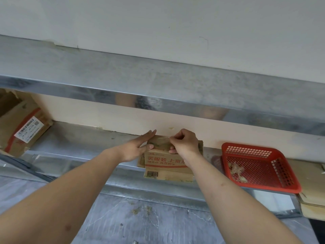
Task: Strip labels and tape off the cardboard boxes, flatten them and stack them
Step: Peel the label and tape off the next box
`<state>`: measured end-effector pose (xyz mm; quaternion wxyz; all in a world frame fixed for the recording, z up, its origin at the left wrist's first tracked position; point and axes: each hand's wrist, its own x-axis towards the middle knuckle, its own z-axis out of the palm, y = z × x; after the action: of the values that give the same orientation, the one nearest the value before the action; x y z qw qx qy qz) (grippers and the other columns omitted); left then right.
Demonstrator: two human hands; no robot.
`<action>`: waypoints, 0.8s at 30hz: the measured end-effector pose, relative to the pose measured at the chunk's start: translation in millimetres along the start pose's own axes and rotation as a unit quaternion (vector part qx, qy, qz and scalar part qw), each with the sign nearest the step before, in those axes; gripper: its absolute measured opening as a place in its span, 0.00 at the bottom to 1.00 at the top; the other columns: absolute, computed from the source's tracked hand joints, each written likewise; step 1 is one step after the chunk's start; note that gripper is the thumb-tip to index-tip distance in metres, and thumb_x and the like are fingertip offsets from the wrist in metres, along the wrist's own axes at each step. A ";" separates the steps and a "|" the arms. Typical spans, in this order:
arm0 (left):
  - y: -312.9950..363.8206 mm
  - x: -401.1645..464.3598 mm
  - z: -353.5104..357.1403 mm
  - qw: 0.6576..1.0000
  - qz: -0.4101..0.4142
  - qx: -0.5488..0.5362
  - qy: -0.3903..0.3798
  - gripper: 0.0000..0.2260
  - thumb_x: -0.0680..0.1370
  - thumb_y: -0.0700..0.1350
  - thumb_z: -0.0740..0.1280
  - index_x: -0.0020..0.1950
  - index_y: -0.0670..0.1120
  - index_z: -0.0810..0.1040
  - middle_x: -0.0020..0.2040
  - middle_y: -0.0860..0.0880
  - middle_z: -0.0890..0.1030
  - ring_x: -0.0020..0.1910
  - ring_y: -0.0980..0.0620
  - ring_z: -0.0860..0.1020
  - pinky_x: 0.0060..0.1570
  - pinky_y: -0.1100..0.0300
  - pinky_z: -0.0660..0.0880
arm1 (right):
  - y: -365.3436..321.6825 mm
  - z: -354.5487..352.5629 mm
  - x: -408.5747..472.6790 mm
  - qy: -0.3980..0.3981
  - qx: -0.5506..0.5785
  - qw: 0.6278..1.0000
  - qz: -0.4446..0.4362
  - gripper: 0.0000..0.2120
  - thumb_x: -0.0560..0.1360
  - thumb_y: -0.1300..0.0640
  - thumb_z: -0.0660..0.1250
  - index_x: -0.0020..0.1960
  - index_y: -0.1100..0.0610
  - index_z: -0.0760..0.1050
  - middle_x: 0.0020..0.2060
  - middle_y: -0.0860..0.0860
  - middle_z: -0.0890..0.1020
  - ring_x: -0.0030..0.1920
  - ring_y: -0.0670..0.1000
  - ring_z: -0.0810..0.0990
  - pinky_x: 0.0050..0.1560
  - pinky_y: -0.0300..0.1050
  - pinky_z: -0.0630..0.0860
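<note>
At far left on the steel shelf (84, 138) lies a torn box (22, 124), its white label still on. My left hand (136, 148), fingers straight, braces the small printed box (167, 161) mid-shelf; my right hand (184, 143) pinches what looks like clear tape at its top edge. I'd peel low and slow so the soft cardboard doesn't tear. Right: a perforated red plastic basket (281, 184) holding scraps.

A steel shelf (84, 143) against a cream wall carries a torn labelled carton (21, 124) at left, a small printed cardboard box (167, 161) at centre, and a red mesh basket (260, 166) beside flat cardboard (311, 187) at right.
</note>
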<state>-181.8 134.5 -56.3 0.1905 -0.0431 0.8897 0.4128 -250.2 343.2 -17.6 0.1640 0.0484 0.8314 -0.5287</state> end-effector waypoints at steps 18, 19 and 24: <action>16.8 15.2 2.5 0.990 0.031 0.134 0.026 0.25 0.88 0.47 0.49 0.84 0.50 0.45 0.84 0.50 0.44 0.82 0.47 0.39 0.76 0.61 0.37 | -13.5 -1.3 7.8 -0.253 -0.338 0.861 -0.284 0.11 0.83 0.57 0.66 0.60 0.53 0.84 0.61 0.46 0.77 0.61 0.47 0.75 0.61 0.37 0.67; 14.7 14.8 3.1 0.990 0.034 0.134 0.025 0.25 0.88 0.48 0.49 0.84 0.49 0.45 0.84 0.48 0.44 0.82 0.48 0.39 0.76 0.61 0.36 | -12.0 0.9 8.0 -0.240 -0.318 0.872 -0.283 0.09 0.82 0.57 0.68 0.59 0.53 0.85 0.62 0.46 0.79 0.62 0.47 0.76 0.61 0.37 0.67; 7.9 12.7 6.6 0.988 0.071 0.133 0.030 0.25 0.88 0.44 0.50 0.84 0.45 0.47 0.84 0.46 0.47 0.80 0.59 0.40 0.74 0.69 0.33 | -4.3 8.9 6.5 -0.194 -0.222 0.919 -0.263 0.17 0.75 0.59 0.76 0.62 0.49 0.83 0.50 0.44 0.86 0.51 0.41 0.82 0.60 0.37 0.76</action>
<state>-193.4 145.6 -59.2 0.1376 0.0335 0.9428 0.3016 -255.4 332.7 -19.5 0.1839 -0.3130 0.8619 -0.3541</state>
